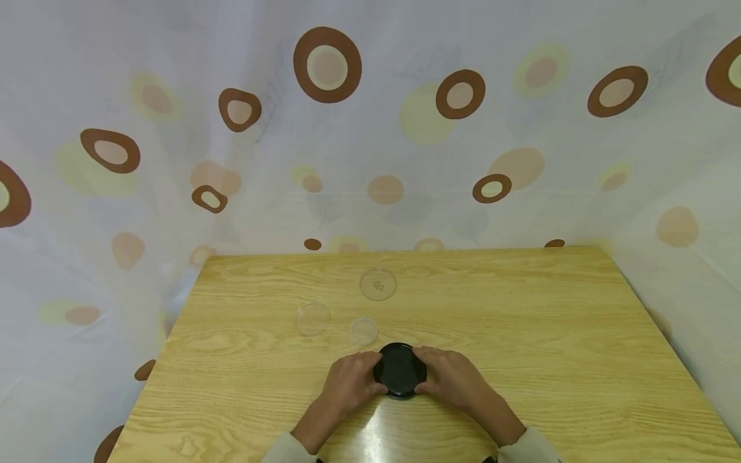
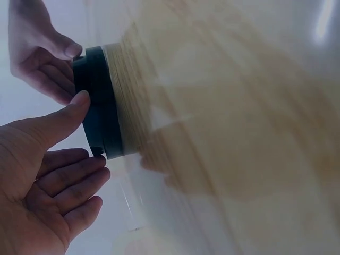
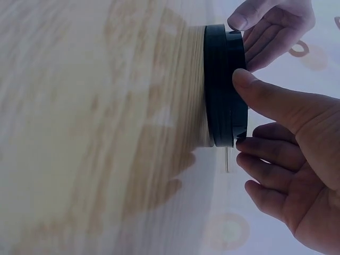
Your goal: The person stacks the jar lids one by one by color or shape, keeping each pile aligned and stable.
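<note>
A round, flat black container [image 1: 399, 370] lies on the wooden table between the two hands. From the side, in the right wrist view, the black container [image 3: 219, 85] shows two stacked layers. My left hand [image 1: 352, 381] holds its left rim, thumb at the near side and forefinger farther round. On the opposite rim my right hand [image 1: 454, 379] grips in the same way. Remaining fingers of the left hand [image 2: 48, 164] are loosely bent beside the rim. What the container holds, if anything, is hidden.
Beyond the container lie a small clear round dish [image 1: 364, 331], a clear disc [image 1: 313, 319] to the left, and another clear disc [image 1: 379, 284] with a dark printed mark. Behind the wooden table [image 1: 521, 308] hangs a patterned white sheet [image 1: 359, 141], which also lines both sides.
</note>
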Tool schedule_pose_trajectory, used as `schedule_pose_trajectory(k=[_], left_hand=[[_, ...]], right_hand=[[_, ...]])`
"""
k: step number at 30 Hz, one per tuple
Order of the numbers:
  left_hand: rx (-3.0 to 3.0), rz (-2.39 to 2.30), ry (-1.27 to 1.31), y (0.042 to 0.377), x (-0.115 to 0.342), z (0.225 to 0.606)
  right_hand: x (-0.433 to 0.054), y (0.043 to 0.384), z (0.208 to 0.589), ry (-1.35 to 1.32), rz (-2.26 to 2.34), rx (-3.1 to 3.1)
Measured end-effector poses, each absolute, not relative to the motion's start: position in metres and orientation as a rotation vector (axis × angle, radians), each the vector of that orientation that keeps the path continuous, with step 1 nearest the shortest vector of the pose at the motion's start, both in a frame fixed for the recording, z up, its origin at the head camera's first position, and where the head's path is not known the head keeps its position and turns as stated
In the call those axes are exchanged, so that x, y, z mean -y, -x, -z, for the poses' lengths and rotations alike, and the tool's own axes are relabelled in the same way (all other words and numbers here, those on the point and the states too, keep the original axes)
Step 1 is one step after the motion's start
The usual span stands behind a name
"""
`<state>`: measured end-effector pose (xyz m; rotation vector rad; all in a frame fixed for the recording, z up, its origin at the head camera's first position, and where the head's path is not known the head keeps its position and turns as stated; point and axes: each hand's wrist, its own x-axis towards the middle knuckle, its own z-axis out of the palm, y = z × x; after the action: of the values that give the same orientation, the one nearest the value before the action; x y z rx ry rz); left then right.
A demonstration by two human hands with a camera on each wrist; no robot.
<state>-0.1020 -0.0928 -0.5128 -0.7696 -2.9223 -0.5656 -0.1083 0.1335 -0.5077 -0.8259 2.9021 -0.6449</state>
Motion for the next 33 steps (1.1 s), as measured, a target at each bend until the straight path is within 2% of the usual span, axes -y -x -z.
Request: schedule_pose_trajectory(k=[33], left_hand=[[2.961, 0.526, 0.774, 0.102, 0.0935, 0.5061]], right_hand=[[-0.1343, 0.1092, 0.5021, 0.808, 0.602, -2.878]])
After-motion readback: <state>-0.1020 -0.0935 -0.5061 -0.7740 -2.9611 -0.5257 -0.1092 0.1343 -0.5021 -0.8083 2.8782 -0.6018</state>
